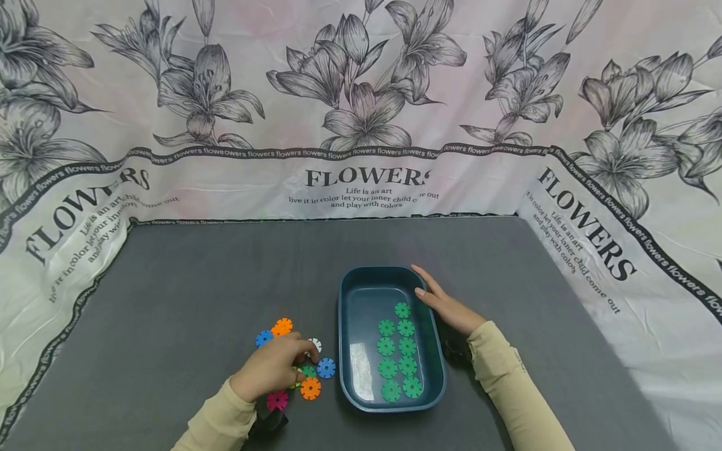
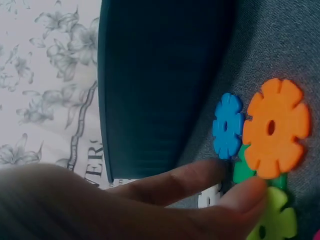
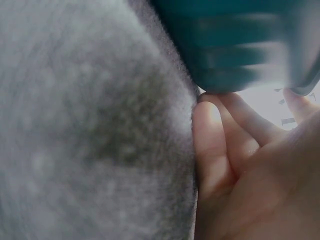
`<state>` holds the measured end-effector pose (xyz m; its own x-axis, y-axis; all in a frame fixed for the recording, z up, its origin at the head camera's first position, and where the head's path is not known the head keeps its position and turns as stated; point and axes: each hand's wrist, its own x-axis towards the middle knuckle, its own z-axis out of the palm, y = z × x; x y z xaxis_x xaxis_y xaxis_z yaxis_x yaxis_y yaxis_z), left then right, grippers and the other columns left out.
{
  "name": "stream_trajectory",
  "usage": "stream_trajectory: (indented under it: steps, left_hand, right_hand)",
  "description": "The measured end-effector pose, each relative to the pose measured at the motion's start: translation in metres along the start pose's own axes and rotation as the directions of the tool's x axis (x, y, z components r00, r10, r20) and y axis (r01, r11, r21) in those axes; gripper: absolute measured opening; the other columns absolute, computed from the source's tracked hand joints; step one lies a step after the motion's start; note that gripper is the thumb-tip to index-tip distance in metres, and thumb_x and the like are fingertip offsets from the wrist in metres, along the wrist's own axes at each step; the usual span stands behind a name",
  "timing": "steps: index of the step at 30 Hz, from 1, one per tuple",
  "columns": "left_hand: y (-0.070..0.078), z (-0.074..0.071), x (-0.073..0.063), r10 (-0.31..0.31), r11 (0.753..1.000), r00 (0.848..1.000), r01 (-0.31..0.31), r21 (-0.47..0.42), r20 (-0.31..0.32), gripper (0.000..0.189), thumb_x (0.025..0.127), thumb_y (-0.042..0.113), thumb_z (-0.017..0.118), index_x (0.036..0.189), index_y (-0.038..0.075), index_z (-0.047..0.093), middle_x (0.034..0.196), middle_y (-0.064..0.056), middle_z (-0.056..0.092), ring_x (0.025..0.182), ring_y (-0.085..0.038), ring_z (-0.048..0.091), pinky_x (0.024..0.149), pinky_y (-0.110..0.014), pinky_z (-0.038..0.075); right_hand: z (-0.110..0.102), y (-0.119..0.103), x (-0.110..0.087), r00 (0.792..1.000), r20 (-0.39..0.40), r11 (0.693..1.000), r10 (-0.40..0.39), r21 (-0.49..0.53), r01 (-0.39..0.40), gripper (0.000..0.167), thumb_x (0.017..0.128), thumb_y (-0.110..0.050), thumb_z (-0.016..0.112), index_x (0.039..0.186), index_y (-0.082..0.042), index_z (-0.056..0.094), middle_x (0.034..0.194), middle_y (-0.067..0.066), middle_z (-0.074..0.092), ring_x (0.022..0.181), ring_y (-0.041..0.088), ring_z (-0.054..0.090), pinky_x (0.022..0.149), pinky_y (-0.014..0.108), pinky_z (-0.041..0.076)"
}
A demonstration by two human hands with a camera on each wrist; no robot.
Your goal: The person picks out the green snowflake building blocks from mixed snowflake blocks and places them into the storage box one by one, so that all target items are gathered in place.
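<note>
In the head view my left hand [image 1: 273, 366] reaches over a small pile of plastic snowflake discs. Its thumb and index finger stand apart around a green disc [image 2: 243, 169], with a blue disc [image 2: 228, 126] and an orange disc [image 2: 278, 129] just beyond the fingertips. A yellow-green disc [image 2: 280, 220] lies by the thumb, and a white disc [image 2: 209, 196] is partly behind the index finger. My right hand [image 1: 448, 307] holds the dark blue tray [image 1: 345, 338] at its far right corner, thumb over the rim and fingers along the outer wall.
Several green discs [image 1: 388, 368] lie in two columns in the tray's right half. Around the left hand are another orange disc [image 1: 282, 327], another blue disc [image 1: 264, 338] and a pink disc [image 1: 277, 401]. Grey cloth [image 1: 225, 269] covers the table, with a flower-printed sheet [image 1: 366, 188] behind.
</note>
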<state>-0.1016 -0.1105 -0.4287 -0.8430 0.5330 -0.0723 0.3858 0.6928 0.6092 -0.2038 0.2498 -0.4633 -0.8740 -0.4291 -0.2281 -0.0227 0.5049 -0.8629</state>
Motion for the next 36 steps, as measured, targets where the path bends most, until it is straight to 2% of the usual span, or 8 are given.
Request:
stream_trajectory:
  steps: [3, 10, 18, 26, 31, 36]
  left_hand:
    - [0.001, 0.001, 0.000, 0.012, 1.000, 1.000, -0.012, 0.011, 0.005, 0.029, 0.066, -0.009, 0.079, 0.082, 0.012, 0.067, 0.079, 0.002, 0.052, 0.066, -0.010, 0.048, 0.057, -0.022, 0.042]
    - [0.005, 0.001, 0.001, -0.016, 0.999, 0.998, 0.013, 0.044, 0.056, 0.030, 0.067, -0.011, 0.074, 0.082, 0.012, 0.063, 0.078, 0.003, 0.048, 0.064, -0.009, 0.043, 0.054, -0.022, 0.039]
    - [0.010, 0.005, 0.002, -0.040, 0.996, 0.997, 0.034, 0.081, 0.069, 0.035, 0.064, -0.008, 0.079, 0.080, 0.013, 0.057, 0.078, 0.002, 0.045, 0.065, -0.012, 0.041, 0.054, -0.023, 0.036]
    - [0.004, 0.002, 0.003, -0.035, 0.999, 0.997, 0.037, -0.037, 0.072, 0.037, 0.064, -0.008, 0.081, 0.072, 0.012, 0.050, 0.071, 0.001, 0.043, 0.061, -0.010, 0.039, 0.053, -0.023, 0.033]
    - [-0.002, -0.004, 0.005, -0.044, 0.988, 0.995, 0.057, -0.143, 0.095, 0.030, 0.073, -0.003, 0.078, 0.074, 0.009, 0.051, 0.068, 0.003, 0.045, 0.058, -0.008, 0.042, 0.052, -0.022, 0.036]
    - [-0.010, -0.011, 0.008, -0.089, 0.972, 0.995, 0.098, -0.214, 0.049, 0.017, 0.082, 0.003, 0.073, 0.082, 0.010, 0.057, 0.071, 0.004, 0.053, 0.062, -0.010, 0.049, 0.055, -0.023, 0.043]
  right_hand:
    - [-0.001, 0.001, 0.000, 1.000, 0.000, 1.000, -0.006, 0.010, 0.006, 0.059, 0.103, -0.041, 0.037, 0.152, -0.042, 0.006, 0.161, 0.004, -0.002, 0.146, 0.039, 0.005, 0.106, 0.071, 0.013]
    - [-0.002, 0.001, 0.000, 1.000, 0.001, 1.000, -0.009, -0.007, 0.009, 0.059, 0.102, -0.044, 0.036, 0.152, -0.042, 0.004, 0.161, 0.005, -0.002, 0.145, 0.040, 0.007, 0.106, 0.071, 0.014]
    - [-0.003, 0.000, 0.000, 1.000, -0.008, 1.000, -0.015, -0.003, 0.015, 0.059, 0.102, -0.043, 0.038, 0.151, -0.044, 0.006, 0.161, 0.003, 0.000, 0.146, 0.038, 0.008, 0.106, 0.071, 0.015]
    - [-0.002, 0.000, -0.002, 1.000, -0.002, 1.000, -0.014, -0.004, 0.014, 0.059, 0.102, -0.043, 0.039, 0.151, -0.045, 0.006, 0.161, 0.003, 0.000, 0.146, 0.038, 0.008, 0.106, 0.071, 0.015]
    - [-0.001, 0.000, -0.002, 1.000, -0.003, 1.000, -0.018, 0.000, 0.018, 0.059, 0.102, -0.043, 0.039, 0.151, -0.044, 0.006, 0.161, 0.003, 0.001, 0.146, 0.038, 0.009, 0.106, 0.070, 0.016]
    - [-0.001, -0.001, 0.000, 1.000, 0.005, 1.000, -0.027, 0.002, 0.027, 0.060, 0.102, -0.044, 0.037, 0.152, -0.041, 0.005, 0.161, 0.005, -0.001, 0.146, 0.039, 0.008, 0.106, 0.070, 0.015]
